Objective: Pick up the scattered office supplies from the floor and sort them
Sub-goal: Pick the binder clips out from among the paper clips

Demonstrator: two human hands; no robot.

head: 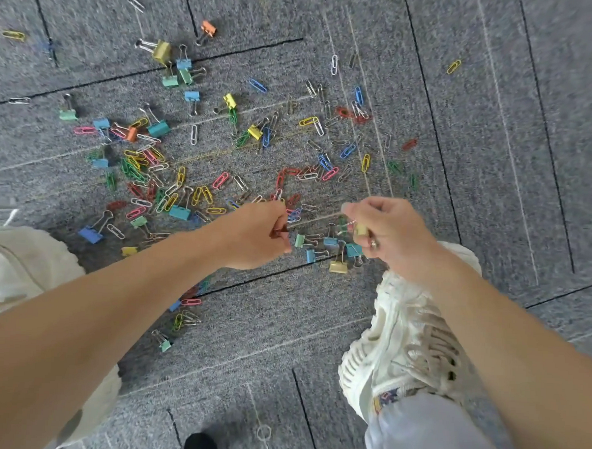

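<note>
Your left hand pinches a dark-red clip, right hand a pale-yellow binder clip — mint-green binder clip nearest your left.

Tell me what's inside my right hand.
The right hand grips a pale yellow binder clip, its wire handles poking out. Anything deeper in the palm is covered by curled fingers.

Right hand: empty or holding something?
Holding. The right hand has its fingers curled round a pale yellow binder clip, and the clip's wire handle pokes out past the fingers.
</note>
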